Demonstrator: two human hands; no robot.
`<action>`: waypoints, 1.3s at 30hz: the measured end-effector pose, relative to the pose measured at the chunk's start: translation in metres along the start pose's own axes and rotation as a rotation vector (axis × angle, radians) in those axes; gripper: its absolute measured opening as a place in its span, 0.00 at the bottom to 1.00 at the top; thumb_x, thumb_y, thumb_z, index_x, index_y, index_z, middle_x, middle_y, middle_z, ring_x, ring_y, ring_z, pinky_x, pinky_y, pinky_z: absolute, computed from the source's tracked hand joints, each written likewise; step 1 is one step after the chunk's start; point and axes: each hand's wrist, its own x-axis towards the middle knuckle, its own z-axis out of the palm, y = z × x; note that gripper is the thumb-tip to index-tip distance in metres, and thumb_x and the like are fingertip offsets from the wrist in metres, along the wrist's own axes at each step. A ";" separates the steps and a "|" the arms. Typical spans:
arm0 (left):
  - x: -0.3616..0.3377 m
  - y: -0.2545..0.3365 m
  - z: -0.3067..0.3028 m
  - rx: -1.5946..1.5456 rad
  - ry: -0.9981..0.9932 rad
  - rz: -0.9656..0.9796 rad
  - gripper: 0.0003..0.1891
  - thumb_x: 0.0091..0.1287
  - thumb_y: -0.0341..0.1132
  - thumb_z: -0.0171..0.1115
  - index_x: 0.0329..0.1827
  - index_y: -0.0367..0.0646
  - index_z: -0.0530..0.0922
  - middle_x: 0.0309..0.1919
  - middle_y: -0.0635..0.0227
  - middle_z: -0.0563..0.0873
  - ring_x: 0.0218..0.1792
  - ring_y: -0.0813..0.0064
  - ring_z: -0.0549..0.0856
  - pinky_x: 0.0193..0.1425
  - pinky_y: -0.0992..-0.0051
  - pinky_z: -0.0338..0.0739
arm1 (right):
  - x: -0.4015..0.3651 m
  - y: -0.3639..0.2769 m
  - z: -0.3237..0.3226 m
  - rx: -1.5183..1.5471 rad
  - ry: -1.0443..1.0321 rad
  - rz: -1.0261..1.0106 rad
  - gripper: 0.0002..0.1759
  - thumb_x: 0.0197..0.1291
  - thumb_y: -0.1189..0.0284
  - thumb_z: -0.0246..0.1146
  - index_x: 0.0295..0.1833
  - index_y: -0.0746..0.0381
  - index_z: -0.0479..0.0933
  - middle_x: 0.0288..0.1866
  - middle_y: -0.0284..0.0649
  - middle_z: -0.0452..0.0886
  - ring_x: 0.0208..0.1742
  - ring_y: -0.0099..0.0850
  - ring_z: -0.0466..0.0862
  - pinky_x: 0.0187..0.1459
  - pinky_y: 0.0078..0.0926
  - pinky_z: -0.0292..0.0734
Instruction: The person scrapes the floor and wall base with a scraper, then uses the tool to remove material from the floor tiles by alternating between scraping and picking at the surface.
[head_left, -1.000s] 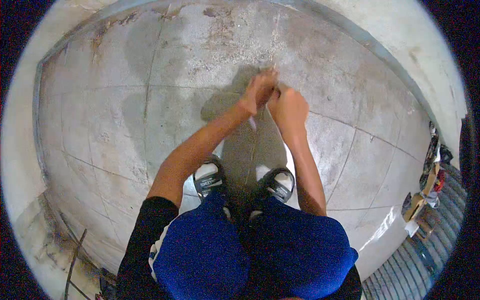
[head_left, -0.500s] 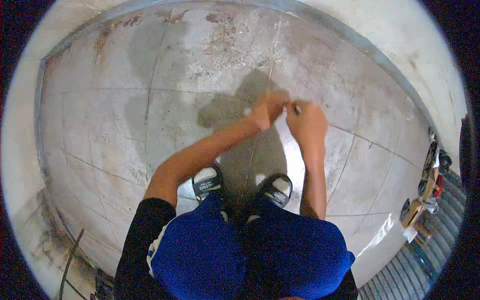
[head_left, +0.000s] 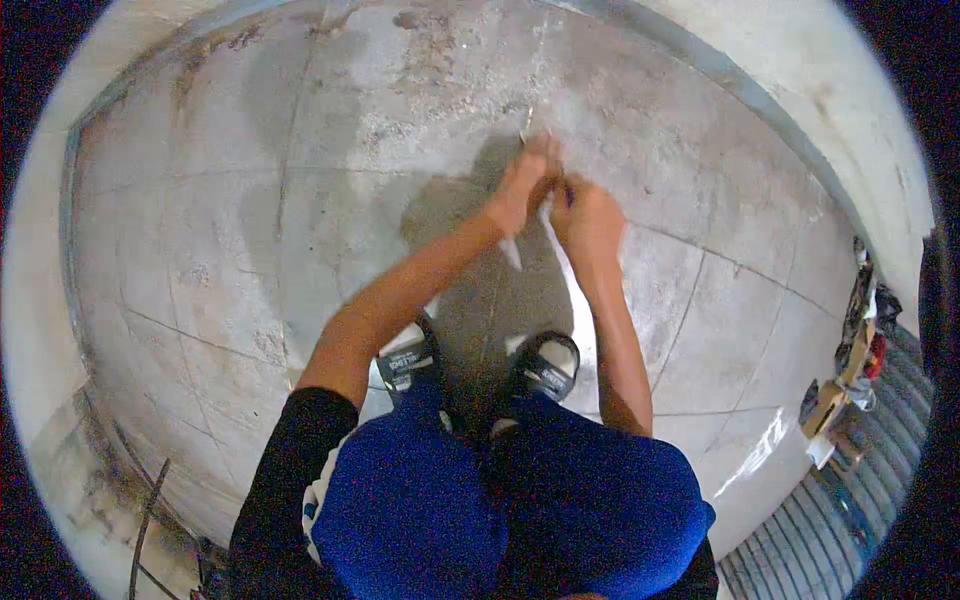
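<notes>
My left hand (head_left: 527, 182) reaches out over the grey tiled floor (head_left: 220, 250), its fingers curled together and blurred. Close against it on the right is my right hand (head_left: 593, 222), closed in a fist, with a small dark spot showing at the thumb side. What the fingers pinch is too small and smeared to make out. Beneath the left wrist a pale sliver (head_left: 512, 252) shows against the shadow on the floor. Both forearms stretch forward from my knees in blue cloth (head_left: 410, 490).
Black sandals (head_left: 550, 365) are on my feet below the hands. At the right, cardboard and other clutter (head_left: 830, 405) lie beside a ribbed metal shutter (head_left: 800, 545). Pale walls surround the floor, and a thin dark rod (head_left: 148, 520) leans at the lower left.
Both hands have moved forward and slightly left, staying close together. The fingers of the left hand now reach further ahead of the right fist.
</notes>
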 end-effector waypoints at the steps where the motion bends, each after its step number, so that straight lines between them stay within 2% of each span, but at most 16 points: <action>1: 0.011 -0.014 0.006 -0.058 -0.176 -0.147 0.06 0.59 0.27 0.54 0.30 0.34 0.79 0.38 0.49 0.81 0.50 0.56 0.80 0.57 0.62 0.72 | 0.003 0.000 -0.005 0.006 0.009 0.015 0.11 0.57 0.63 0.60 0.38 0.58 0.83 0.33 0.50 0.83 0.35 0.49 0.83 0.37 0.44 0.77; 2: 0.022 -0.028 0.013 -0.089 -0.348 -0.299 0.06 0.59 0.27 0.54 0.30 0.34 0.79 0.39 0.48 0.80 0.50 0.55 0.80 0.56 0.61 0.72 | 0.007 -0.003 -0.017 0.017 0.021 0.029 0.11 0.58 0.63 0.59 0.38 0.57 0.83 0.33 0.50 0.83 0.35 0.49 0.83 0.37 0.44 0.77; 4: 0.009 0.012 0.006 -0.639 -0.256 -0.372 0.07 0.59 0.28 0.54 0.30 0.33 0.79 0.39 0.47 0.80 0.49 0.54 0.80 0.53 0.60 0.73 | -0.004 -0.004 -0.046 0.025 0.033 0.026 0.11 0.58 0.65 0.59 0.39 0.56 0.84 0.32 0.50 0.83 0.34 0.49 0.83 0.36 0.44 0.78; 5: -0.001 0.026 0.006 -0.648 -0.244 -0.327 0.07 0.59 0.28 0.53 0.32 0.33 0.79 0.40 0.47 0.80 0.49 0.54 0.80 0.53 0.60 0.73 | -0.019 0.001 -0.050 -0.012 -0.034 0.070 0.10 0.57 0.65 0.59 0.38 0.56 0.84 0.32 0.50 0.83 0.34 0.49 0.83 0.36 0.44 0.78; 8: -0.007 0.049 -0.010 -0.229 -0.407 -0.224 0.09 0.59 0.27 0.53 0.38 0.33 0.79 0.43 0.47 0.80 0.51 0.54 0.80 0.54 0.61 0.74 | -0.041 0.007 -0.041 -0.062 -0.155 0.119 0.11 0.56 0.65 0.60 0.42 0.54 0.83 0.32 0.51 0.83 0.34 0.49 0.83 0.37 0.46 0.78; 13: 0.049 -0.003 -0.005 -0.043 -0.553 -0.357 0.17 0.58 0.27 0.54 0.50 0.34 0.78 0.54 0.47 0.77 0.60 0.53 0.74 0.65 0.62 0.68 | -0.007 0.024 -0.017 0.034 0.044 -0.055 0.13 0.57 0.70 0.60 0.49 0.56 0.78 0.29 0.49 0.83 0.30 0.45 0.83 0.32 0.42 0.76; 16: 0.048 0.012 -0.021 0.127 -0.176 -0.163 0.23 0.57 0.28 0.56 0.58 0.35 0.74 0.63 0.48 0.71 0.67 0.53 0.66 0.72 0.60 0.58 | -0.020 0.048 -0.032 0.278 0.045 0.067 0.11 0.60 0.71 0.59 0.47 0.61 0.77 0.27 0.44 0.83 0.26 0.33 0.81 0.28 0.32 0.74; 20: 0.012 0.064 -0.032 0.019 -0.270 -0.203 0.27 0.57 0.32 0.60 0.62 0.37 0.71 0.67 0.48 0.64 0.72 0.54 0.57 0.75 0.53 0.49 | -0.066 0.096 -0.007 0.678 -0.077 0.143 0.12 0.61 0.69 0.59 0.45 0.66 0.78 0.24 0.43 0.79 0.21 0.32 0.77 0.26 0.28 0.72; 21: -0.006 0.070 -0.024 0.018 -0.318 -0.180 0.26 0.58 0.32 0.59 0.62 0.36 0.71 0.67 0.48 0.65 0.72 0.54 0.59 0.74 0.54 0.51 | -0.077 0.084 -0.013 0.796 -0.213 0.305 0.13 0.63 0.69 0.58 0.46 0.68 0.78 0.25 0.41 0.78 0.22 0.25 0.73 0.28 0.25 0.72; 23: -0.034 0.080 -0.014 0.016 -0.419 -0.137 0.25 0.59 0.32 0.58 0.61 0.36 0.71 0.65 0.47 0.67 0.71 0.53 0.61 0.73 0.57 0.55 | -0.094 0.069 -0.004 0.843 -0.242 0.380 0.13 0.63 0.70 0.58 0.47 0.67 0.78 0.26 0.42 0.80 0.24 0.27 0.77 0.30 0.27 0.74; 26: -0.051 0.084 -0.022 -0.325 -0.469 -0.290 0.23 0.60 0.31 0.56 0.61 0.35 0.71 0.62 0.46 0.71 0.68 0.54 0.66 0.71 0.62 0.62 | -0.109 0.039 -0.017 0.629 -0.136 0.367 0.14 0.59 0.70 0.60 0.50 0.63 0.79 0.29 0.48 0.83 0.29 0.37 0.84 0.33 0.33 0.77; 29: -0.067 0.074 -0.008 -0.278 -0.293 -0.288 0.22 0.60 0.30 0.56 0.59 0.34 0.73 0.60 0.48 0.74 0.66 0.55 0.70 0.67 0.66 0.67 | -0.120 0.021 -0.020 0.270 -0.005 0.175 0.15 0.58 0.71 0.61 0.51 0.61 0.80 0.34 0.50 0.84 0.29 0.41 0.84 0.33 0.35 0.77; 30: -0.071 0.064 0.001 -0.244 -0.311 -0.268 0.21 0.60 0.32 0.56 0.57 0.35 0.74 0.61 0.50 0.73 0.66 0.56 0.69 0.68 0.66 0.67 | -0.114 0.014 -0.021 0.234 -0.049 0.210 0.15 0.56 0.69 0.62 0.50 0.59 0.81 0.33 0.52 0.83 0.31 0.48 0.84 0.34 0.38 0.77; 34: -0.039 0.008 0.014 -0.052 -0.324 -0.259 0.19 0.61 0.30 0.51 0.56 0.38 0.76 0.62 0.52 0.73 0.65 0.57 0.71 0.67 0.63 0.67 | -0.064 0.005 0.003 0.244 0.083 0.076 0.13 0.56 0.68 0.62 0.47 0.58 0.82 0.30 0.53 0.82 0.29 0.51 0.82 0.32 0.42 0.77; 37: -0.019 0.035 -0.024 -0.105 -0.446 -0.368 0.18 0.61 0.29 0.52 0.54 0.39 0.77 0.62 0.51 0.73 0.61 0.58 0.75 0.64 0.63 0.71 | -0.065 -0.012 -0.039 0.172 0.023 0.108 0.12 0.56 0.68 0.61 0.45 0.58 0.82 0.28 0.54 0.81 0.28 0.51 0.82 0.31 0.42 0.77; 39: -0.064 0.043 -0.005 -0.126 -0.292 -0.318 0.17 0.63 0.28 0.50 0.55 0.37 0.74 0.61 0.48 0.73 0.55 0.55 0.79 0.55 0.62 0.78 | -0.079 -0.008 -0.040 0.184 -0.006 0.114 0.11 0.56 0.67 0.62 0.43 0.57 0.82 0.25 0.52 0.81 0.28 0.50 0.82 0.29 0.42 0.76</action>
